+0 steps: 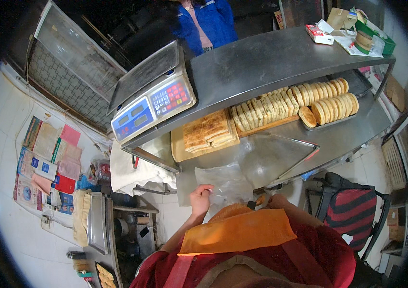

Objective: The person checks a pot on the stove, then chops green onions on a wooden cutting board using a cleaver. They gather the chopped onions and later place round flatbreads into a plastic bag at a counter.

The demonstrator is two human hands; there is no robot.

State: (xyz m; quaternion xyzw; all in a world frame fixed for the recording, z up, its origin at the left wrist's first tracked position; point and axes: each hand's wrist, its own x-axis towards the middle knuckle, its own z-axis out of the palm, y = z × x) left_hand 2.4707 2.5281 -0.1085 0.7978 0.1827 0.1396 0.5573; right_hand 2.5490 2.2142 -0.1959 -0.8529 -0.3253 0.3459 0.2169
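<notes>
My left hand [201, 198] pinches the edge of a clear plastic bag [225, 181], which spreads over the front of the steel counter [193, 172]. Close against my body is my right hand [276, 201], with its fingers mostly out of sight. Beside it shows a small brown piece with a black end [251, 205]; whether I grip it cannot be seen. Ahead of the bag, a stack of flat browned bread [207, 131] rests on a wooden board [180, 153]. To its right stands a row of cut bread slices [265, 109].
Round flatbreads [335, 108] line a metal tray [330, 124]. An angled metal edge [297, 140] lies on the counter. Above runs a steel shelf [247, 68] bearing a digital scale [153, 100]. A person in a blue jacket [222, 21] stands beyond. A striped chair [351, 212] is at right.
</notes>
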